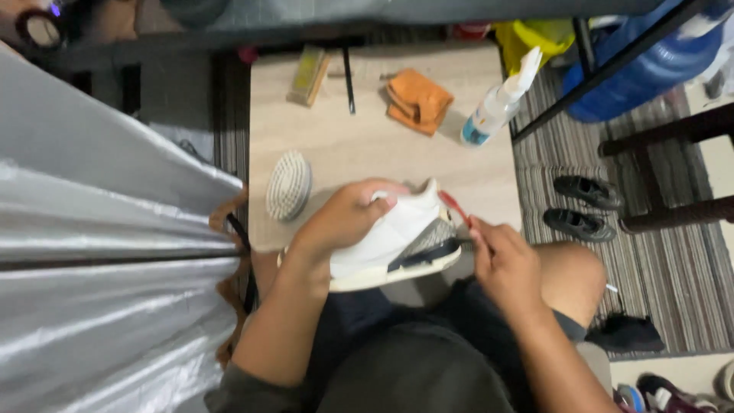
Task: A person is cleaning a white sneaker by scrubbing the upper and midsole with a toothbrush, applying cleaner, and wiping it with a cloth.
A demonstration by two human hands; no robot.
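One white sneaker (pixel 394 241), one red toothbrush (pixel 454 208), one round brush (pixel 289 185) and one wooden brush (pixel 309 74). One orange cloth (pixel 417 101), one spray bottle (pixel 499 104), one black pen (pixel 349 80). Two black sandals (pixel 584 206) lie on the floor, beside one blue water jug (pixel 650 65).

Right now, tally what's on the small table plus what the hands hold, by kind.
White sneaker, gripped by left hand: 1
Red-handled brush, in right hand: 1
Round bristle brush: 1
Wooden block brush: 1
Black stick-like tool: 1
Orange cloth: 1
Spray bottle: 1
Total: 7
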